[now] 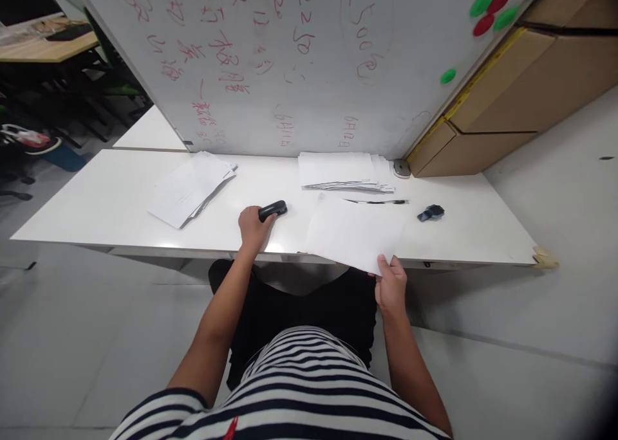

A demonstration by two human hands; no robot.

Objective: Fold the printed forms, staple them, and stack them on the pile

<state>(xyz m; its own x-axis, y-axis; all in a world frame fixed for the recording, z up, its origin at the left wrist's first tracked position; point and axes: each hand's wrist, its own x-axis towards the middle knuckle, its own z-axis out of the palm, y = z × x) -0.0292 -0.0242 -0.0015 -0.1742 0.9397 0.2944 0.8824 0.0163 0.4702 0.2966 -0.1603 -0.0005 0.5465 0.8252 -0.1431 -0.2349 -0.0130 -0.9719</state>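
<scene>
My left hand (253, 228) is closed around a black stapler (273, 210) at the middle of the white table. Its fingers wrap the back end while the front end points right. In my right hand (391, 282) the near right corner of some white paper (355, 234) is pinched, thumb on top. The paper lies partly on the table and overhangs its front edge; whether it is one sheet or more I cannot tell. A gap separates stapler and paper. Behind the paper lies a pile of white sheets (338, 170), and to the left a second pile (193, 186).
A thin black pen (376, 202) lies behind the paper, with a dark wristwatch (430, 213) to its right. A whiteboard (309, 92) with red writing rises along the table's back. Cardboard boxes (449, 147) stand at the back right. Tape (545, 258) covers the front right table corner.
</scene>
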